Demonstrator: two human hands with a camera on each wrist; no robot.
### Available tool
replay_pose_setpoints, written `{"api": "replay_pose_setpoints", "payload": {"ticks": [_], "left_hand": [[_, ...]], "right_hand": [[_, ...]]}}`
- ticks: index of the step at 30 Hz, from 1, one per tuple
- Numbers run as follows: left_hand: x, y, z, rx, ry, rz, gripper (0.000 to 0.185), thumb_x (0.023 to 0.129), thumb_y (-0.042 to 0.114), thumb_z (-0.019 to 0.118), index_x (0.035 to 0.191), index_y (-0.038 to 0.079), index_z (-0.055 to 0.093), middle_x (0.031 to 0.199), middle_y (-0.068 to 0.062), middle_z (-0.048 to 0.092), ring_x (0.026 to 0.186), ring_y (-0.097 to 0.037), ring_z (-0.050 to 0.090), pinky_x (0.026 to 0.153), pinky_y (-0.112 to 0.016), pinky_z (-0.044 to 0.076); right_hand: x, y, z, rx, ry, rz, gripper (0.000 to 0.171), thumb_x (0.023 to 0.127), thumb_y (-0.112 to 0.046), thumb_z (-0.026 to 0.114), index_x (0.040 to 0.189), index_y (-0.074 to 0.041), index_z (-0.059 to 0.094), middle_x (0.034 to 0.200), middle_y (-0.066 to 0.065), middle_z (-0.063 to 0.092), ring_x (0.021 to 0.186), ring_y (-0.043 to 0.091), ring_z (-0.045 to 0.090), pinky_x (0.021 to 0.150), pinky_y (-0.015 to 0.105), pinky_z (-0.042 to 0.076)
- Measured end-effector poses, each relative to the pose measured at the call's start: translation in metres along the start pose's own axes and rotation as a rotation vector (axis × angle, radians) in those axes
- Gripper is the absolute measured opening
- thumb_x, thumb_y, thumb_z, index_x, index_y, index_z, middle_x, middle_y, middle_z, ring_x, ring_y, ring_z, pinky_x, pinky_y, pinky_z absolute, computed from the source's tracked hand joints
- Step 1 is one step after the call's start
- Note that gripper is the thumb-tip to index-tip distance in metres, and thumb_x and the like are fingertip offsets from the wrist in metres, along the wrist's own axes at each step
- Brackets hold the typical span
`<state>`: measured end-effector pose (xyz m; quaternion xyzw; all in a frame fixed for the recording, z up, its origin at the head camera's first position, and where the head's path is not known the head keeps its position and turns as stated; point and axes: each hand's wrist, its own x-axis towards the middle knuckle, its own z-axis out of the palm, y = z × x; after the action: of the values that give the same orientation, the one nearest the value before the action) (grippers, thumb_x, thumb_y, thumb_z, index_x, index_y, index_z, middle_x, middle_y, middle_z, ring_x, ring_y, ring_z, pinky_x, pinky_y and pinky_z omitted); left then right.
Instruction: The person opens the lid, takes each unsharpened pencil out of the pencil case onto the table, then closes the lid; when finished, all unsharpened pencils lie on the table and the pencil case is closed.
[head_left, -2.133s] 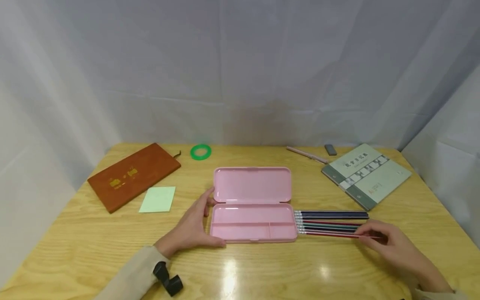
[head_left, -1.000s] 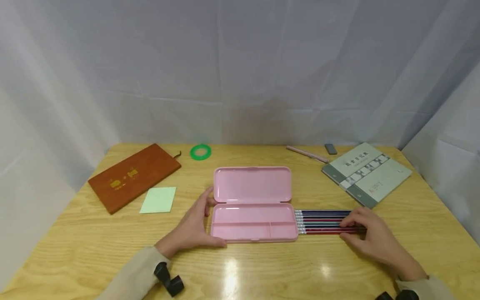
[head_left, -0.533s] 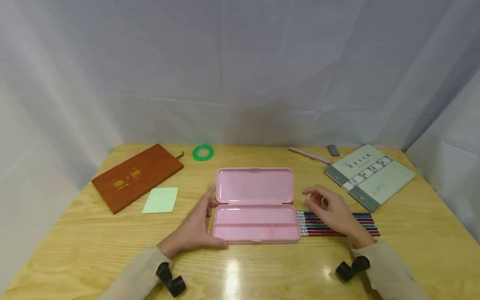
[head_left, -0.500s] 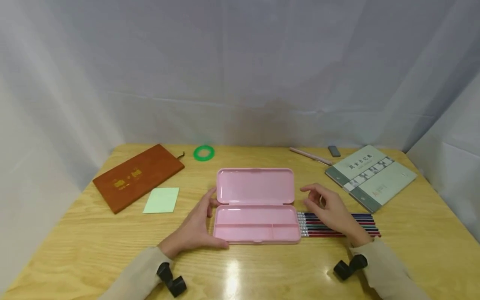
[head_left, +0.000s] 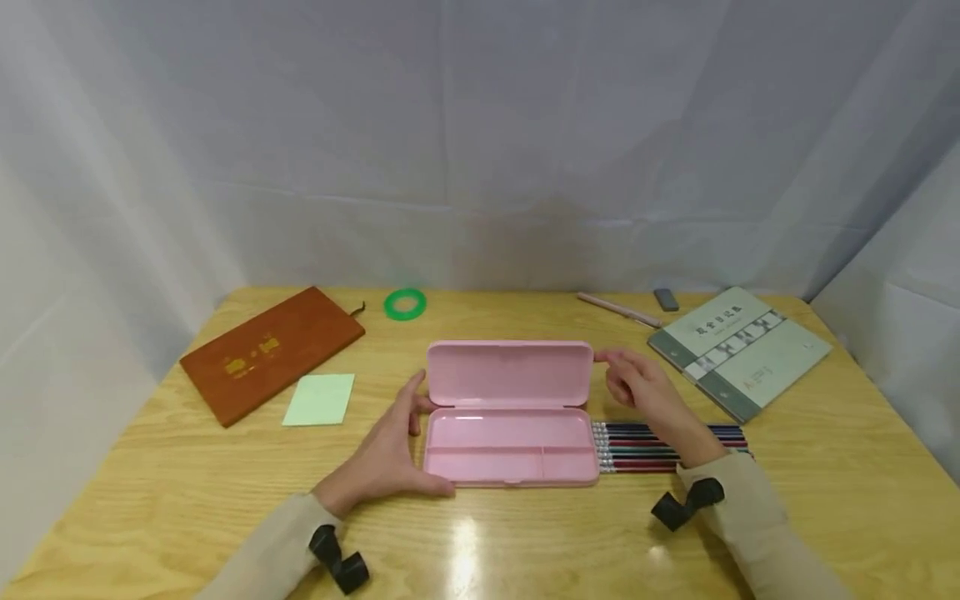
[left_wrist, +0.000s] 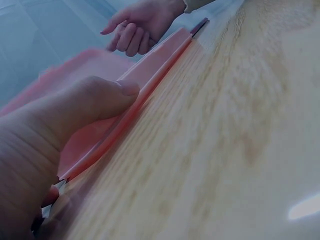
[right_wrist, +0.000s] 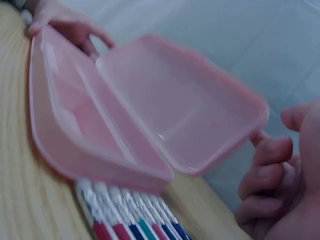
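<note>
A pink pencil case point(head_left: 483, 467) stands with its compartments bare in the middle of the table. Its hinged lid point(head_left: 510, 375) is tilted partway up. My left hand point(head_left: 382, 462) grips the case's left end, thumb at the front edge and fingers at the back corner. At the lid's right edge is my right hand point(head_left: 648, 396): in the right wrist view one fingertip meets the lid, the thumb stands apart, and the other fingers curl loosely around nothing. A row of pencils point(head_left: 637, 454), ferrule ends toward the case, lies against its right side, partly under my right forearm.
Behind on the left lie a brown notebook point(head_left: 273, 354), pale green sticky notes point(head_left: 320, 400) and a green tape roll point(head_left: 405, 304). A pink pen point(head_left: 618, 309), a grey eraser point(head_left: 666, 300) and a grey-green account book point(head_left: 738, 354) lie at the back right. White cloth hangs behind the table.
My right hand has left the pencils, moving left and up to the lid's edge. The lid, lying back before, now tilts up. My left hand keeps its place on the case.
</note>
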<state>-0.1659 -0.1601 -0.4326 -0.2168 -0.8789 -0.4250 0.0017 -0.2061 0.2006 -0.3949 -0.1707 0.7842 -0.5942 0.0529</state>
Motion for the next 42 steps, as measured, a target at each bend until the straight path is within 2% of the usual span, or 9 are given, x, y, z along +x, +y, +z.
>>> {"api": "replay_pose_setpoints", "payload": {"ticks": [5,9,12,15,17,20,23,33,42], "left_hand": [[0.000,0.000,-0.001,0.007,-0.016,0.016,0.140,0.047,0.046,0.094,0.154,0.010,0.010,0.115,-0.003,0.057,0.087,-0.012,0.047,0.075,-0.025,0.043],[0.000,-0.002,-0.002,0.001,-0.035,0.056,0.131,0.051,0.043,0.094,0.153,0.007,0.019,0.121,-0.007,0.055,0.092,-0.010,0.054,0.081,-0.028,0.047],[0.000,-0.004,-0.002,0.044,-0.035,0.128,0.116,0.052,0.045,0.093,0.147,0.010,0.036,0.124,-0.004,0.055,0.095,-0.009,0.051,0.082,-0.028,0.045],[0.000,-0.007,-0.003,0.083,-0.033,0.194,0.102,0.053,0.048,0.091,0.139,0.013,0.049,0.124,-0.001,0.056,0.097,-0.011,0.047,0.080,-0.028,0.043],[0.000,-0.008,-0.004,0.066,-0.037,0.211,0.091,0.060,0.045,0.089,0.137,0.013,0.052,0.122,-0.001,0.057,0.099,-0.012,0.047,0.081,-0.029,0.042],[0.000,-0.010,-0.004,0.054,-0.034,0.204,0.075,0.072,0.041,0.082,0.136,0.013,0.055,0.122,-0.003,0.058,0.102,-0.013,0.047,0.084,-0.032,0.042],[0.000,-0.010,-0.004,0.056,-0.024,0.184,0.063,0.078,0.038,0.078,0.134,0.015,0.058,0.121,-0.003,0.059,0.103,-0.014,0.048,0.086,-0.034,0.041],[-0.001,-0.007,-0.006,-0.040,-0.024,0.130,0.057,0.072,0.027,0.085,0.124,0.018,0.065,0.119,-0.004,0.057,0.104,-0.016,0.047,0.088,-0.031,0.041],[0.000,-0.001,-0.001,-0.078,-0.027,0.093,0.057,0.069,0.030,0.086,0.122,0.020,0.067,0.119,-0.002,0.057,0.105,-0.016,0.046,0.088,-0.032,0.039]], "right_hand": [[-0.012,0.005,-0.007,-0.105,-0.147,-0.105,0.031,0.105,-0.014,0.035,0.101,0.006,0.058,0.054,0.001,0.037,0.044,0.013,0.029,0.045,0.031,0.032],[-0.023,0.006,-0.001,-0.262,-0.228,-0.118,0.016,0.097,-0.017,0.057,0.107,-0.006,0.063,0.062,-0.003,0.048,0.049,0.006,0.038,0.049,0.026,0.039],[-0.029,0.005,0.006,-0.393,-0.254,-0.143,0.029,0.088,-0.025,0.070,0.114,-0.013,0.063,0.067,-0.008,0.051,0.052,0.001,0.041,0.050,0.022,0.041],[-0.031,0.003,0.011,-0.464,-0.255,-0.172,0.039,0.084,-0.030,0.073,0.118,-0.013,0.063,0.065,-0.010,0.048,0.051,-0.001,0.039,0.049,0.021,0.040],[-0.031,0.002,0.013,-0.476,-0.249,-0.172,0.041,0.084,-0.030,0.073,0.119,-0.012,0.063,0.064,-0.010,0.048,0.051,-0.002,0.039,0.049,0.021,0.040],[-0.031,0.000,0.015,-0.473,-0.251,-0.171,0.043,0.085,-0.029,0.073,0.120,-0.008,0.063,0.063,-0.009,0.048,0.051,-0.002,0.040,0.050,0.021,0.040],[-0.032,-0.001,0.016,-0.461,-0.259,-0.152,0.044,0.085,-0.029,0.072,0.122,-0.007,0.062,0.063,-0.008,0.049,0.052,-0.001,0.040,0.051,0.021,0.040],[-0.032,-0.003,0.020,-0.509,-0.262,-0.122,0.048,0.086,-0.033,0.070,0.126,-0.010,0.060,0.061,-0.011,0.043,0.052,-0.001,0.036,0.053,0.020,0.037],[-0.036,-0.009,0.016,-0.568,-0.256,-0.120,0.047,0.086,-0.034,0.069,0.127,-0.012,0.060,0.060,-0.012,0.037,0.051,-0.001,0.031,0.054,0.020,0.035]]}}
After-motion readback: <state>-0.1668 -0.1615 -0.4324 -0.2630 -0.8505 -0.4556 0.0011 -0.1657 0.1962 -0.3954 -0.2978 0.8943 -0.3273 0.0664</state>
